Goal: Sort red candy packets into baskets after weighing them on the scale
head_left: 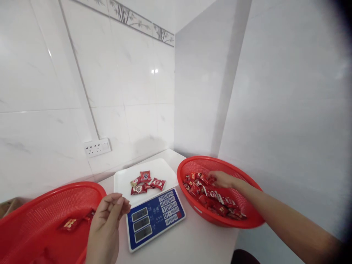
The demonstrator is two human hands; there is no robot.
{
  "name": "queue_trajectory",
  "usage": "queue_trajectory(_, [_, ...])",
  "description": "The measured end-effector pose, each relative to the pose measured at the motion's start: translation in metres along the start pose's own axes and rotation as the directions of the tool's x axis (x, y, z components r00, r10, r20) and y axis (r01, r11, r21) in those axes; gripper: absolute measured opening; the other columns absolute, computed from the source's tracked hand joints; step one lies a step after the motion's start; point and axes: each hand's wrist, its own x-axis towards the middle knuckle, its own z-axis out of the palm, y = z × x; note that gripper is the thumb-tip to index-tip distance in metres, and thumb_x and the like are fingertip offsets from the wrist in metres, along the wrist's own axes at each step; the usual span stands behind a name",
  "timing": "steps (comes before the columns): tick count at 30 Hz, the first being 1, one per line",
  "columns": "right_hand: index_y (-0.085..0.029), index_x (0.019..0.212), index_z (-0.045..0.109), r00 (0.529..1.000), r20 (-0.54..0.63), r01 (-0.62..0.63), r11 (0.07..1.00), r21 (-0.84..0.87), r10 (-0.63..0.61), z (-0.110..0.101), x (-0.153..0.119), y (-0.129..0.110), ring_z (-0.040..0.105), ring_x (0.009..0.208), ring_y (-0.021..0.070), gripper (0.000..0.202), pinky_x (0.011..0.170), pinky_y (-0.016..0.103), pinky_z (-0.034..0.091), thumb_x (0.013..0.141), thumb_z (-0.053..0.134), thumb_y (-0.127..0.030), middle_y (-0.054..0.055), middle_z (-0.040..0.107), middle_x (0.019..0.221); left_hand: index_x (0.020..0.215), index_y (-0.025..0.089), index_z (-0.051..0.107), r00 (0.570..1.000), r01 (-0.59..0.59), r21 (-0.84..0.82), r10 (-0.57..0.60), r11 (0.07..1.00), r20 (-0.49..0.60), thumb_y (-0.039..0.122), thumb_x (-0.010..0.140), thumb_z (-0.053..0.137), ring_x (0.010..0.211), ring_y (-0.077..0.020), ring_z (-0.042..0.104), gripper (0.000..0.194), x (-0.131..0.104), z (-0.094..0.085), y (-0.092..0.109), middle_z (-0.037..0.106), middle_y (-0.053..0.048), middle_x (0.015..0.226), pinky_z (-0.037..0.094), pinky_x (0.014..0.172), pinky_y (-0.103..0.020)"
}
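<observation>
My left hand [107, 223] hovers beside the front left corner of a digital scale [155, 220], thumb and fingers closed together; whether anything lies inside them is hidden. On the scale's white pan [122, 176] rest several red and cream wrapped candies [145, 176]. My right hand [221, 179] reaches into the right red basket [202, 216], its fingers closed on a red wrapped candy [211, 179] at the far side of the heap. Many more wrapped candies [210, 192] cover that basket's bottom.
Another red basket [68, 189] stands at the left, with a few red packets [70, 223] inside. A wall socket [97, 147] sits above the white table [192, 242]. Tiled walls meet in a corner behind the scale. A dark rounded thing [244, 256] shows at the bottom edge.
</observation>
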Motion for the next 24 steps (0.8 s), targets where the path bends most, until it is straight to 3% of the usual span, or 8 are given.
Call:
queue_trajectory(2, [-0.014, 0.096, 0.057, 0.997, 0.017, 0.073, 0.988, 0.133, -0.075, 0.004, 0.0, -0.023, 0.062, 0.074, 0.0159, 0.02, 0.068, 0.03, 0.05, 0.078, 0.055, -0.024, 0.003, 0.066, 0.082, 0.079, 0.021, 0.058, 0.999, 0.018, 0.043, -0.02, 0.999, 0.044, 0.038, 0.062, 0.071, 0.064, -0.0099, 0.055, 0.028, -0.002, 0.002, -0.003, 0.059, 0.004, 0.066, 0.047, 0.062, -0.018])
queue_trajectory(5, [-0.019, 0.104, 0.053, 0.972, 0.049, 0.193, 0.905, 0.378, -0.228, 0.02, -0.012, -0.067, 0.063, 0.084, 0.0149, 0.028, 0.075, 0.029, 0.049, 0.077, 0.052, -0.029, 0.002, 0.066, 0.093, 0.085, 0.02, 0.057, 0.985, 0.052, 0.135, -0.073, 0.989, 0.156, 0.038, 0.067, 0.067, 0.067, -0.0119, 0.056, 0.027, -0.008, 0.008, -0.008, 0.06, 0.002, 0.069, 0.047, 0.065, -0.022])
queue_trajectory(7, [-0.018, 0.1, 0.057, 0.926, 0.132, 0.166, 0.696, 0.699, -0.354, 0.034, -0.023, -0.097, 0.062, 0.089, 0.0169, 0.033, 0.079, 0.033, 0.048, 0.07, 0.062, -0.03, 0.004, 0.066, 0.095, 0.089, 0.02, 0.056, 0.961, 0.079, 0.195, -0.127, 0.978, 0.247, 0.039, 0.07, 0.063, 0.067, -0.0134, 0.057, 0.027, -0.013, 0.014, -0.01, 0.061, 0.001, 0.07, 0.046, 0.065, -0.024])
queue_trajectory(9, [-0.018, 0.095, 0.059, 0.9, 0.164, 0.106, 0.567, 0.817, -0.403, 0.049, -0.033, -0.123, 0.063, 0.084, 0.0163, 0.034, 0.078, 0.034, 0.047, 0.064, 0.068, -0.029, 0.002, 0.066, 0.089, 0.094, 0.021, 0.054, 0.928, 0.099, 0.23, -0.173, 0.968, 0.329, 0.04, 0.073, 0.06, 0.069, -0.0146, 0.057, 0.029, -0.017, 0.019, -0.01, 0.061, 0.0, 0.073, 0.046, 0.065, -0.026])
queue_trajectory(12, [-0.019, 0.086, 0.059, 0.893, 0.165, 0.092, 0.529, 0.844, -0.418, 0.07, -0.04, -0.149, 0.061, 0.066, 0.0131, 0.031, 0.068, 0.032, 0.047, 0.058, 0.071, -0.025, -0.003, 0.064, 0.069, 0.098, 0.021, 0.053, 0.89, 0.107, 0.258, -0.208, 0.96, 0.405, 0.04, 0.074, 0.059, 0.069, -0.0145, 0.055, 0.032, -0.021, 0.024, -0.012, 0.058, -0.001, 0.074, 0.044, 0.065, -0.027])
queue_trajectory(15, [-0.019, 0.076, 0.057, 0.894, 0.084, 0.193, 0.546, 0.815, -0.441, 0.087, -0.045, -0.162, 0.055, 0.057, 0.0104, 0.021, 0.059, 0.027, 0.043, 0.059, 0.069, -0.021, -0.006, 0.058, 0.059, 0.089, 0.019, 0.055, 0.872, 0.092, 0.279, -0.213, 0.956, 0.442, 0.038, 0.074, 0.06, 0.066, -0.0118, 0.051, 0.025, -0.02, 0.023, -0.014, 0.055, 0.001, 0.07, 0.041, 0.063, -0.024])
queue_trajectory(19, [-0.019, 0.073, 0.059, 0.901, -0.031, 0.302, 0.573, 0.762, -0.434, 0.103, -0.055, -0.164, 0.055, 0.065, 0.0127, 0.013, 0.061, 0.027, 0.043, 0.063, 0.065, -0.02, -0.003, 0.059, 0.067, 0.076, 0.017, 0.055, 0.872, 0.049, 0.321, -0.198, 0.946, 0.449, 0.033, 0.074, 0.06, 0.06, -0.0092, 0.047, 0.017, -0.018, 0.019, -0.016, 0.053, 0.002, 0.066, 0.036, 0.057, -0.021])
queue_trajectory(24, [-0.022, 0.076, 0.061, 0.898, -0.209, 0.421, 0.615, 0.667, -0.388, 0.118, -0.066, -0.153, 0.058, 0.075, 0.0184, 0.007, 0.071, 0.033, 0.047, 0.07, 0.06, -0.025, 0.002, 0.063, 0.076, 0.087, 0.016, 0.056, 0.832, 0.118, 0.41, -0.316, 0.904, 0.457, 0.036, 0.075, 0.058, 0.052, -0.0109, 0.05, 0.023, -0.022, 0.022, -0.018, 0.054, 0.002, 0.057, 0.04, 0.053, -0.023])
